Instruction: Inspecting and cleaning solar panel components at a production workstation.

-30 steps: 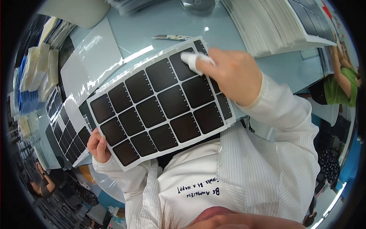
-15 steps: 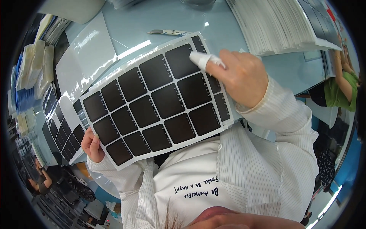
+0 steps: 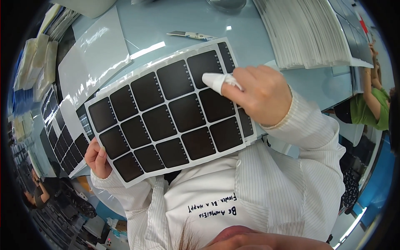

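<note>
White-bordered and flat, a large sheet of rounded black squares (image 3: 160,125) lies across the person's front, its near edge close to the shirt. At its lower left, the left hand (image 3: 98,158) pinches the border, thumb on top, probably to steady the sheet without covering the squares. Farther up, the right hand (image 3: 264,96) curls its fingers, one white-wrapped digit reaching over the upper-right squares; contact cannot be told. Beyond, on the pale blue counter (image 3: 246,48), a slim cutter knife with a patterned handle (image 3: 193,36) lies apart, perhaps to leave working room. Compared with half a second ago, the left grip matches, while the wrapped tip sits lower and farther inward on its square.
</note>
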The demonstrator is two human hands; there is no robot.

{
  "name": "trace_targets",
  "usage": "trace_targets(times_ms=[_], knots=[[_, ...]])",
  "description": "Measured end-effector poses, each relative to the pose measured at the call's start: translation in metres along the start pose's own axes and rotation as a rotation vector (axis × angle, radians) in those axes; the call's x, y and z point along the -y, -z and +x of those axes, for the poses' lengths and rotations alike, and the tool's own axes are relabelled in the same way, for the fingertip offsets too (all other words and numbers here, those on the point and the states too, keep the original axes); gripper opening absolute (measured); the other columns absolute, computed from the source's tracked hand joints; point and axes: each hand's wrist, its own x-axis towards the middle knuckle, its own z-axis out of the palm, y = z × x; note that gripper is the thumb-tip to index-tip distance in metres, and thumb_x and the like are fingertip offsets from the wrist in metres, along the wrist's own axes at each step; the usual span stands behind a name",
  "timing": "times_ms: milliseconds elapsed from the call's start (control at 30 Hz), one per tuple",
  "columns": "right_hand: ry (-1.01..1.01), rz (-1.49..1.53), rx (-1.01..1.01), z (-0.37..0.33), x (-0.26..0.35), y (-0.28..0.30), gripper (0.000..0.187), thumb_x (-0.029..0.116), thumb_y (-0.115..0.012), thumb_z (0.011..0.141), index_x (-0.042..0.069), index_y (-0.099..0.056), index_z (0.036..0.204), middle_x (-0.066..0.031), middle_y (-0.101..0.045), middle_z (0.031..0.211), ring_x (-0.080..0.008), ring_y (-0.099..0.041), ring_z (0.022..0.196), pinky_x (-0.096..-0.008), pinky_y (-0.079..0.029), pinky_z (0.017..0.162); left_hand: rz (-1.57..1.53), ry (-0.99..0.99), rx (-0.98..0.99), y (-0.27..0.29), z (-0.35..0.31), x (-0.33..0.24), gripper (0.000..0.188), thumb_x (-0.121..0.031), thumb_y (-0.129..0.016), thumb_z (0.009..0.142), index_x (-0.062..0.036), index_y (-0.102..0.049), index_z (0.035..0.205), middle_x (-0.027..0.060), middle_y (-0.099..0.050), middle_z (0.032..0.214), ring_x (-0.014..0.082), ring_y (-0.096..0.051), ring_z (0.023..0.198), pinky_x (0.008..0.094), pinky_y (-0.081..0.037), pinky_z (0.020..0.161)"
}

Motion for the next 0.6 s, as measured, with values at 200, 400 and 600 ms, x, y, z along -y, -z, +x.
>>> trace_targets(times_ms=[200, 400, 600], knots=[[-0.055, -0.075, -0.073, 0.012, -0.003, -0.007, 0.023, 0.013, -0.062, 0.064, 0.009, -0.06, 0.087, -0.0045, -0.044, 0.061, -0.0153, -0.047, 0.049, -0.027, -0.035, 0.041, -0.001, 0.003, -0.004, 0.0, 0.0, 0.002, 0.023, -0.011, -0.049, 0.081, -0.0036, -0.042, 0.061, 0.0064, -0.049, 0.079, 0.0128, -0.043, 0.075, 0.0262, -0.032, 0.073], [-0.105, -0.091, -0.065, 0.019, -0.011, -0.008, 0.025, 0.011, -0.061, 0.065, 0.008, -0.06, 0.09, -0.0045, -0.045, 0.061, -0.016, -0.049, 0.051, -0.0282, -0.037, 0.043, 0.018, -0.01, 0.004, 0.006, -0.005, 0.001, 0.022, -0.012, -0.049, 0.082, -0.0032, -0.043, 0.062, 0.0074, -0.05, 0.081, 0.0136, -0.044, 0.075, 0.0271, -0.033, 0.073], [-0.027, -0.083, -0.026, 0.031, -0.003, -0.017, 0.03, 0.012, -0.058, 0.067, 0.009, -0.061, 0.097, -0.0033, -0.044, 0.061, -0.0146, -0.049, 0.05, -0.028, -0.038, 0.044, -0.001, -0.022, 0.018, 0.005, -0.003, 0.003, 0.022, -0.012, -0.049, 0.082, -0.0031, -0.043, 0.063, 0.0077, -0.051, 0.081, 0.014, -0.045, 0.076, 0.0271, -0.033, 0.074]])
